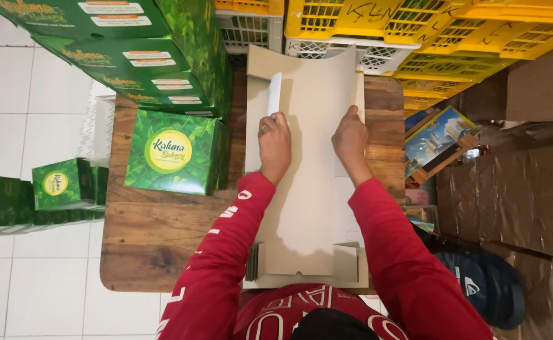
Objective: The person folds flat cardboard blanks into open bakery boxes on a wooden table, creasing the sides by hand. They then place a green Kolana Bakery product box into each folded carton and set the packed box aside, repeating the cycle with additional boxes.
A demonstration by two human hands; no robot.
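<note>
A flat grey cardboard box blank [308, 208] lies lengthwise on a wooden table [157, 233], on top of a stack of more blanks. My left hand [274, 143] presses on its upper left part, fingers curled over a raised side flap. My right hand [349, 137] grips the opposite side flap near the far end. Both arms wear red sleeves. A folded green box with a round yellow label [176, 151] stands on the table to the left of my left hand.
Stacked green boxes [138, 56] fill the table's far left, with more on the floor at left [56, 186]. Yellow and white plastic crates [415, 31] stand behind the table. Brown cartons [516, 189], a picture box [437, 138] and a dark shoe [487, 283] lie at right.
</note>
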